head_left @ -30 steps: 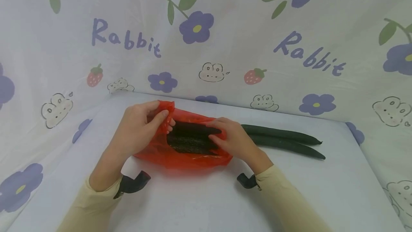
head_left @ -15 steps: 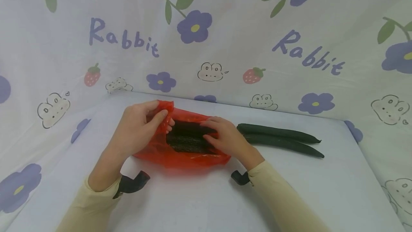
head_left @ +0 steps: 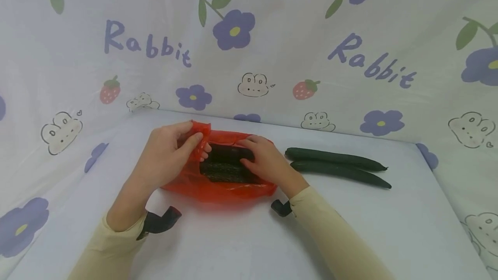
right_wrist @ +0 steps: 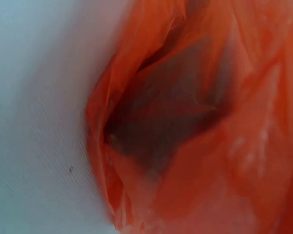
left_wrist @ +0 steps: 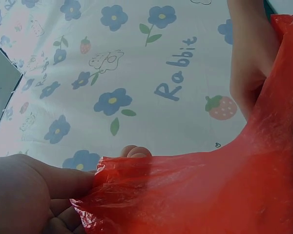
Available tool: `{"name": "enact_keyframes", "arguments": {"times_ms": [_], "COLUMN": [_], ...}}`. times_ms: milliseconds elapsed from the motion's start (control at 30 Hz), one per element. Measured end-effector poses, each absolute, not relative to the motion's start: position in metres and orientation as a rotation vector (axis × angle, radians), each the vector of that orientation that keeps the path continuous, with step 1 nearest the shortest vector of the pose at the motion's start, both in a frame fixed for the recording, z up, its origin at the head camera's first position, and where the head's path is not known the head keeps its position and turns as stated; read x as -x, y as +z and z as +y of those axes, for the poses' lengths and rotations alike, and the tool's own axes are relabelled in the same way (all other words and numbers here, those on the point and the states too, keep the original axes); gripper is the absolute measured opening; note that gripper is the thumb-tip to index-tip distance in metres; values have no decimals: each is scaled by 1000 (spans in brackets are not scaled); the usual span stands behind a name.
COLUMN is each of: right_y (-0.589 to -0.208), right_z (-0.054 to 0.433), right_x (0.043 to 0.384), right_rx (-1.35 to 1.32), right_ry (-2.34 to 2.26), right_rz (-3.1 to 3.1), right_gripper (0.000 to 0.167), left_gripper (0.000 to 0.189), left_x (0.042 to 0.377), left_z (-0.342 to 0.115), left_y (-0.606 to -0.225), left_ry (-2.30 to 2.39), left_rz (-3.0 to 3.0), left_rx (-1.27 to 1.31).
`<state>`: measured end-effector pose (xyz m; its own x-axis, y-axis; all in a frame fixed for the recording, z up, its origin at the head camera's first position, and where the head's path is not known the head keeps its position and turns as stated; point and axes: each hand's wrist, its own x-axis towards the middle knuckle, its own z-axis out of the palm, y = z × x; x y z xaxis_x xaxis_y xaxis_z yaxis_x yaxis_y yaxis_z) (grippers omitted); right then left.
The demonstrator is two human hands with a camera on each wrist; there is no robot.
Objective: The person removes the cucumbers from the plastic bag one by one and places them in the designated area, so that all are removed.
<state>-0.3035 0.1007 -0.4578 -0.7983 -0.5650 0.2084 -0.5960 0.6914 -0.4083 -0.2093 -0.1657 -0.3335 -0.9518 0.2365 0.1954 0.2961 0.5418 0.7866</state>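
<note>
A red plastic bag (head_left: 218,193) lies on the table with its opening spread. Inside it, dark green cucumbers (head_left: 225,171) lie side by side; their ends are partly covered by the film. My left hand (head_left: 165,154) pinches the bag's gathered edge between thumb and fingers, as the left wrist view also shows with the red film (left_wrist: 185,190). My right hand (head_left: 272,163) reaches into the opening from the right, its thumb and fingers round the upper cucumber. In the right wrist view, the bag (right_wrist: 224,170) fills most of the picture and that hand's fingers are hidden.
Two more cucumbers (head_left: 334,159) lie on the white table (head_left: 233,245) to the right of the bag, their left ends close behind the right wrist. A white cloth (head_left: 272,55) printed with flowers and rabbits hangs behind the table.
My right hand has moved left along the cucumbers in the bag, uncovering the near ends of the two cucumbers on the table. My left hand keeps its pinch on the bag, nearly still.
</note>
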Motion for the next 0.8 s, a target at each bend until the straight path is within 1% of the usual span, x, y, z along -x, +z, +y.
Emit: {"name": "enact_keyframes", "arguments": {"times_ms": [200, 500, 800], "right_y": [-463, -472, -468], "right_z": [95, 87, 80], "right_x": [306, 311, 310], "right_rx": [-956, -974, -937], "right_ry": [690, 678, 684], "right_rz": [-2844, -2831, -2837], "right_gripper": [49, 46, 42], "left_gripper": [18, 18, 16], "left_x": [210, 210, 210], "left_z": [-167, -167, -167], "left_y": [-336, -335, -333], "left_ry": [-1386, -1392, -1385], "left_rz": [-2704, -2700, -2704], "left_rx": [481, 492, 496]}}
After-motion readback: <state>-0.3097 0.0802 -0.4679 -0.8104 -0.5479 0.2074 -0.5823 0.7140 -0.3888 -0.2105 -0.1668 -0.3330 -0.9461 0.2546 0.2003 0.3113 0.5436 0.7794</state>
